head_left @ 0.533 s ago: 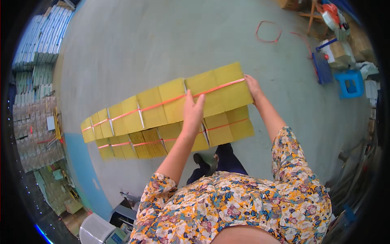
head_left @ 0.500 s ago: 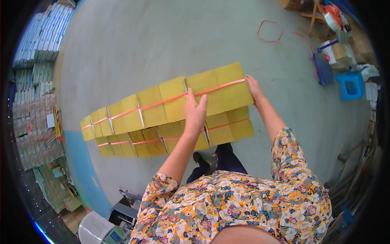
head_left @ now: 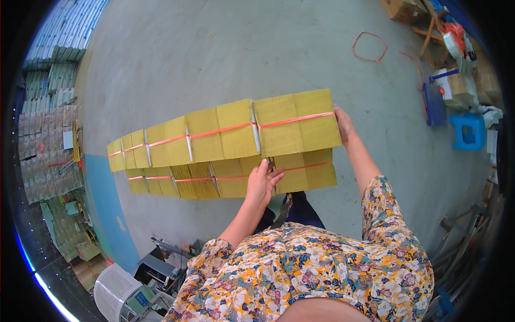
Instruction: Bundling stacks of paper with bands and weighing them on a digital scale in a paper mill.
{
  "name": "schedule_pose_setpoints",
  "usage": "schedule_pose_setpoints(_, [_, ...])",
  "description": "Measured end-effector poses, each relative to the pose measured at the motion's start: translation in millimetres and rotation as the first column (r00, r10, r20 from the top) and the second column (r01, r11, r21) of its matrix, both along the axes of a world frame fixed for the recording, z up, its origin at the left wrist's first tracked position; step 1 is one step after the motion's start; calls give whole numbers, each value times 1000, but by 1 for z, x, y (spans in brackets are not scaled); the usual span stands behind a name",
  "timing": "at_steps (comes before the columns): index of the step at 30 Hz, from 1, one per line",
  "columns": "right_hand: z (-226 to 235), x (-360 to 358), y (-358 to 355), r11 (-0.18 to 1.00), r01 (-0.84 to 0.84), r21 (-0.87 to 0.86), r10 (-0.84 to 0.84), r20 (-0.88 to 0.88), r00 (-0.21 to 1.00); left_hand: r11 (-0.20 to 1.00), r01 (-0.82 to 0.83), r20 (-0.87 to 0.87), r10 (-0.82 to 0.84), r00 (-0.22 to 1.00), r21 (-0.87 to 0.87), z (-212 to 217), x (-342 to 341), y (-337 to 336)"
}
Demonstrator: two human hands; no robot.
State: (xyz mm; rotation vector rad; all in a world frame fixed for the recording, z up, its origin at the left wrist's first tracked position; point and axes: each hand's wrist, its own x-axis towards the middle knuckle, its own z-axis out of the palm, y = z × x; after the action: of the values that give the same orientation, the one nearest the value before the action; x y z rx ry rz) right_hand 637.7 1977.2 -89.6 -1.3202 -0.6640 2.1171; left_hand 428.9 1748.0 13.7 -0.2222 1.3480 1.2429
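Two long rows of yellow paper bundles, bound with pink-red strapping, run from near me to the far left. The far row (head_left: pixel 201 126) sits higher in view, and the near row (head_left: pixel 241 169) is partly covered by it. Pale wedge-shaped gaps part the bundles. My right hand (head_left: pixel 343 127) grips the right end of the far row's rightmost yellow bundle (head_left: pixel 298 129); its fingertips are hidden behind that end. My left hand (head_left: pixel 261 183) is at the near row, just below the gap beside that bundle, fingers apart and holding nothing visible.
Stacked packs (head_left: pixel 64 32) line the left side. At lower left stands a machine with a perforated grey cover (head_left: pixel 115 290). A pink strap loop (head_left: pixel 370 47) lies on the grey floor. A blue stool (head_left: pixel 468 131) and cartons (head_left: pixel 405 9) stand to the right.
My left hand has come off the far row's top and moved down to the near row. The gap left of the rightmost bundle shows more fully. My right hand stays at its end.
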Motion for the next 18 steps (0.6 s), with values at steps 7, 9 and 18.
schedule_pose_setpoints(7, [17,-13,-2,997,49,66,-50,20,999,956,-239,142,216,966,169,-20,14,21])
schedule_pose_setpoints(9, [17,-14,-2,996,33,84,-39,63,997,955,-240,127,220,967,176,-19,14,23])
schedule_pose_setpoints(18, [10,-14,9,992,-34,125,41,-58,997,957,-235,116,217,969,170,-16,16,27])
